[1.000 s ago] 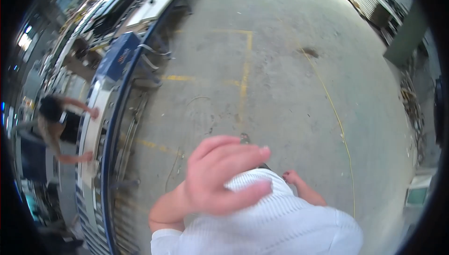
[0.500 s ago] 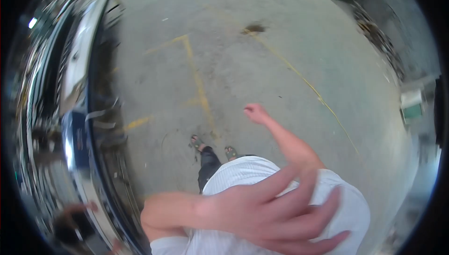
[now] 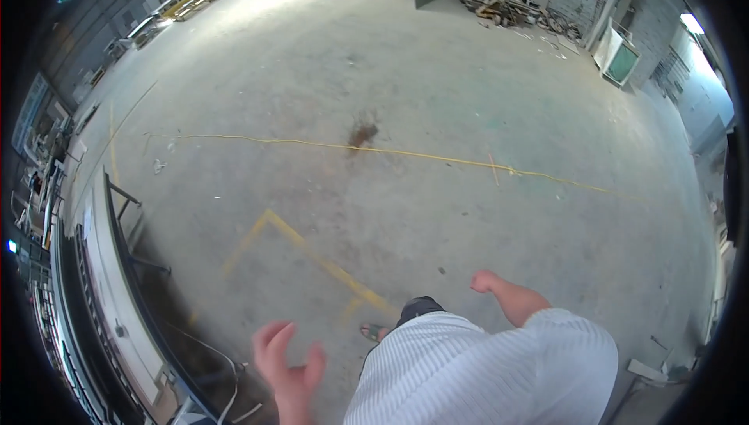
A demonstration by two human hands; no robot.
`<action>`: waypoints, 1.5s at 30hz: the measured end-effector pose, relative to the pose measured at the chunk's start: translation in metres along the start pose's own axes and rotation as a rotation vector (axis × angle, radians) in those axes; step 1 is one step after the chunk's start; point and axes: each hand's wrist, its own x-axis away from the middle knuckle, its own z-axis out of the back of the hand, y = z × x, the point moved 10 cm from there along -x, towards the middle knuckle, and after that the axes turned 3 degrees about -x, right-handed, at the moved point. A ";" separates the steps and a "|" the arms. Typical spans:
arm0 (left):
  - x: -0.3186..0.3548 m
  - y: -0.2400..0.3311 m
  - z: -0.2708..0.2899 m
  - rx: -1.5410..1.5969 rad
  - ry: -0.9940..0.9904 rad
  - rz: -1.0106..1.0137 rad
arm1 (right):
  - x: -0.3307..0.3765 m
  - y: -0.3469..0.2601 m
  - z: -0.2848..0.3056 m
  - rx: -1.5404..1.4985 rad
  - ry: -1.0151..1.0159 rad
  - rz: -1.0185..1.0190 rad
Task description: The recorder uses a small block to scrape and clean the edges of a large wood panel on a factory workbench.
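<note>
Big grey concrete workshop floor [image 3: 437, 97] all around me, with faded yellow painted lines [image 3: 312, 252] making a corner just ahead of my feet and a dark brownish stain [image 3: 362, 134] further out by a long yellow cord or line [image 3: 437, 157] running across. My left hand [image 3: 287, 363] is down low, fingers spread loose and wide open, holding nothing at all. My right hand [image 3: 485, 280] is out beside my white ribbed shirt [image 3: 484, 370], looks curled into a loose fist with nothing in it, though honestly it's small and I can't tell for sure. Nearest thing to my left hand is the long white-topped metal-framed tabletop [image 3: 117, 285] on my left, near but not touching, with some pale cables [image 3: 226, 363] trailing on the floor under it. That's my worry, I reckon: those cables sit close to my sandalled foot [image 3: 374, 333], so a careless step could snag one, and that stain might be slick.
</note>
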 end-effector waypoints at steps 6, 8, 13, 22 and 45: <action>-0.130 -0.135 -0.092 0.227 -0.615 -0.098 | -0.063 -0.174 0.139 -0.812 0.264 -0.117; -0.154 -0.236 -0.144 0.651 -0.761 0.212 | -0.111 -0.235 0.164 -0.713 0.241 0.025; -0.143 -0.557 -0.228 0.111 -0.677 0.627 | -0.249 -0.322 0.220 -0.559 0.211 0.129; 0.114 -0.844 -0.025 -0.281 -0.542 1.678 | -0.550 -0.482 0.610 -0.568 0.340 0.152; -0.587 -1.617 0.103 0.009 -0.116 1.386 | -0.962 -1.150 0.963 -0.244 -0.139 0.189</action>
